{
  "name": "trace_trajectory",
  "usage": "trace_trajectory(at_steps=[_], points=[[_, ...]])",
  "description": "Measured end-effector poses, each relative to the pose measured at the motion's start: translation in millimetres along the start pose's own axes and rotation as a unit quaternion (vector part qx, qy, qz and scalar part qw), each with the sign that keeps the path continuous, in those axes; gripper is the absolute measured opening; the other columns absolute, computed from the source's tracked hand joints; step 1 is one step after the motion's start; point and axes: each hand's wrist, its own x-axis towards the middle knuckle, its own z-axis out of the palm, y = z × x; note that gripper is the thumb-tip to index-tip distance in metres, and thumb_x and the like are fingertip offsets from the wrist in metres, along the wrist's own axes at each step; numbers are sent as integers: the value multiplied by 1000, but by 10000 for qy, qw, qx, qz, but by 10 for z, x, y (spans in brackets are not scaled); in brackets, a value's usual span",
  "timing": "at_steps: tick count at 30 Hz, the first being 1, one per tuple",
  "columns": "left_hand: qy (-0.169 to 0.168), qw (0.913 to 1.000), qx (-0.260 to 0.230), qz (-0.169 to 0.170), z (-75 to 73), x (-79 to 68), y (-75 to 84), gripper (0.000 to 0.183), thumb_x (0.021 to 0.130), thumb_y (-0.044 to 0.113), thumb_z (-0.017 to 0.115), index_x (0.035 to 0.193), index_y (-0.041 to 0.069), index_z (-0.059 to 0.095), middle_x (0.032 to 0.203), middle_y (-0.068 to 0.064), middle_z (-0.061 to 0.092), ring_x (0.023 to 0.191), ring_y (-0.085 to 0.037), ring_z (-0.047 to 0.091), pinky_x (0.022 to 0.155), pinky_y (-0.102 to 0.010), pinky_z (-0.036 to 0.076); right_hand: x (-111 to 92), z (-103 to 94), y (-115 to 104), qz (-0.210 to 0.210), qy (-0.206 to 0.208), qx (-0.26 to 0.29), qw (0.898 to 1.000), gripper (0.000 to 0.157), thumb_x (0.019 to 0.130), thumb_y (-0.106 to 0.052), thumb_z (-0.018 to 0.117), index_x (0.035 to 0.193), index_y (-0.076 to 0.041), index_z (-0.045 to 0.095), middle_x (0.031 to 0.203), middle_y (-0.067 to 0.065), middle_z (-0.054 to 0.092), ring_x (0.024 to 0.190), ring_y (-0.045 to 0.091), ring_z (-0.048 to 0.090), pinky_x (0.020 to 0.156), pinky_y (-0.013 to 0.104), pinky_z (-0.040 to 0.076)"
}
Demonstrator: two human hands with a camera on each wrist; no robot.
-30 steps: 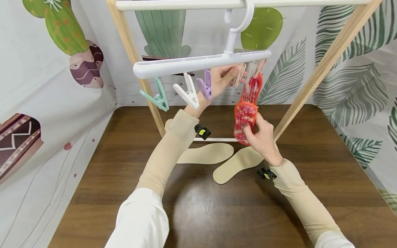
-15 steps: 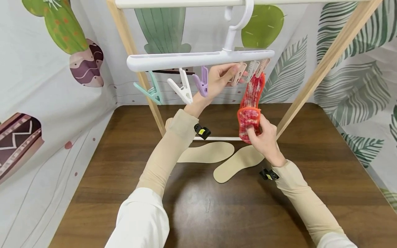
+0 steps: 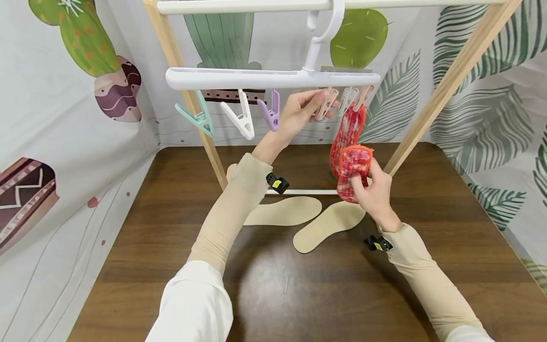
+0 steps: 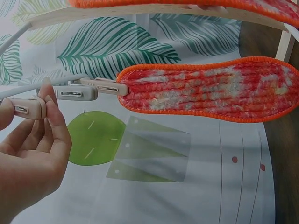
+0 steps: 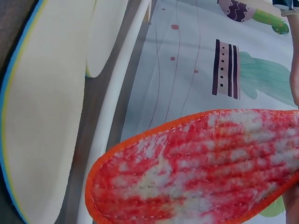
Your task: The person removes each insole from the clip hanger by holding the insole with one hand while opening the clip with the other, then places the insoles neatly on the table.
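My left hand (image 3: 299,111) pinches a beige clothespin (image 3: 327,103) near the right end of the white hanger (image 3: 256,79). A grey clothespin (image 4: 77,93) and another beige one (image 4: 111,87) are clipped beside it. The outermost pin bites the end of a red-and-white insole (image 4: 210,88) with orange trim, which hangs down. In my right hand (image 3: 375,192) a second insole (image 3: 355,164) of the same pattern is gripped between thumb and fingers, overlapping the hanging one in the head view.
Green, white (image 3: 241,118) and purple (image 3: 271,113) clothespins hang from the hanger's left half. The hanger hooks on the rail (image 3: 248,5) of a wooden rack (image 3: 453,80). Two cream insoles (image 3: 329,227) lie on the brown table (image 3: 273,304).
The hanger has swung so its left end sits further left and higher. My right hand has moved right and slightly down with its insole, uncovering more of the hanging one.
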Motion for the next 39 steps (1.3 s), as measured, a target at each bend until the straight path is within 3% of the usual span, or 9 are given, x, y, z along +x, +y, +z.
trace_trajectory(at_steps=[7, 10, 14, 17, 23, 33, 39], points=[[40, 9998, -182, 16, 5, -9, -5, 35, 97, 19, 44, 124, 0, 55, 108, -20, 65, 80, -17, 66, 69, -23, 52, 21, -45, 23, 120, 346, 449, 9983, 26, 74, 2, 48, 97, 3, 62, 72, 2, 63, 51, -3, 42, 43, 15, 29], [58, 9997, -207, 70, 2, -11, -7, 35, 97, 18, 43, 124, -2, 54, 108, -23, 64, 83, -23, 66, 72, -25, 53, 21, -60, 43, 275, 486, 676, 9961, 24, 74, 5, 47, 93, 5, 62, 76, -9, 62, 54, -2, 46, 46, 11, 33], [64, 9997, -252, 27, 0, -17, -17, 35, 98, 18, 43, 125, -2, 53, 111, -25, 61, 82, -22, 66, 72, -25, 53, 12, -80, 92, 439, 578, 926, 9931, 25, 72, 8, 44, 91, 7, 60, 77, -16, 62, 58, -1, 50, 49, 11, 38], [61, 9996, -293, 12, -2, -13, -23, 35, 98, 18, 43, 125, -1, 53, 112, -26, 61, 79, -17, 65, 67, -22, 51, 18, -92, 125, 463, 641, 991, 9919, 25, 72, 8, 42, 90, 8, 59, 76, -13, 61, 57, 0, 48, 47, 13, 35], [124, 9994, -308, 65, -5, 3, -24, 34, 97, 17, 43, 123, -2, 55, 108, -25, 62, 78, -19, 65, 60, -21, 47, 49, -111, 93, 559, 898, 1141, 9878, 24, 73, 9, 39, 88, 9, 58, 75, -10, 59, 56, 1, 47, 47, 14, 35], [106, 9995, -301, 8, -12, 5, -39, 34, 98, 17, 42, 124, -1, 54, 109, -24, 62, 80, -21, 65, 61, -21, 47, 113, -194, -69, 698, 1391, 1860, 9702, 36, 71, 11, 34, 82, -10, 60, 69, -5, 55, 53, 4, 48, 47, 15, 37], [113, 9995, -310, -13, -18, 14, -45, 35, 97, 18, 43, 125, -1, 53, 110, -24, 62, 80, -21, 64, 62, -20, 48, 145, -236, -59, 719, 1717, 1788, 9661, 38, 72, 10, 31, 80, -16, 58, 67, -5, 53, 52, 5, 46, 47, 17, 35]])
